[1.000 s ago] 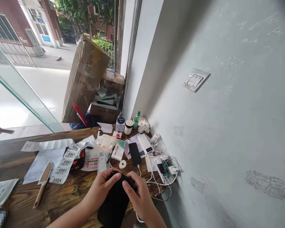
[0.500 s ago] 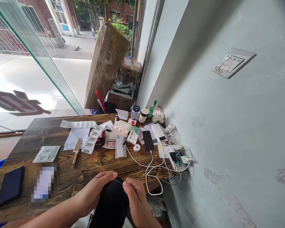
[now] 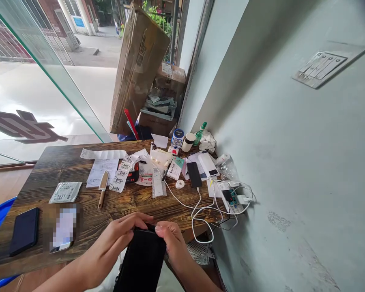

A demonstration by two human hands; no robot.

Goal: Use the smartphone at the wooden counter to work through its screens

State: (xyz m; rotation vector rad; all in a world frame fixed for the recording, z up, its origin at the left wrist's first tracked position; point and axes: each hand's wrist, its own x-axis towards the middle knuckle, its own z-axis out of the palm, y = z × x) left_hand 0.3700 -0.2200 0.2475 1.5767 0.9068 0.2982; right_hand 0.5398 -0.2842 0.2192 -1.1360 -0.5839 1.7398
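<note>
A flat black object (image 3: 144, 259), too dark to make out in detail, is held between both hands in front of the table's near edge. My left hand (image 3: 117, 243) grips its upper left corner, fingers over the top edge. On its upper right corner, my right hand (image 3: 174, 245) pinches with thumb and fingers. Beyond them on the wooden table (image 3: 85, 221) lie a knife (image 3: 102, 188) with a tan handle, a strip of number labels (image 3: 120, 176), and a phone (image 3: 194, 175) plugged into a white cable.
A dark phone (image 3: 24, 231), a blurred phone-like object (image 3: 63, 229) and a labelled packet (image 3: 65, 192) lie at the left. White cables run to a power strip (image 3: 231, 198) by the wall. A white jar (image 3: 188, 142) and green bottle (image 3: 200, 134) stand at the back.
The view has shifted slightly. The black object now shows a broader, flatter face, and my left hand's fingers have moved over its top edge.
</note>
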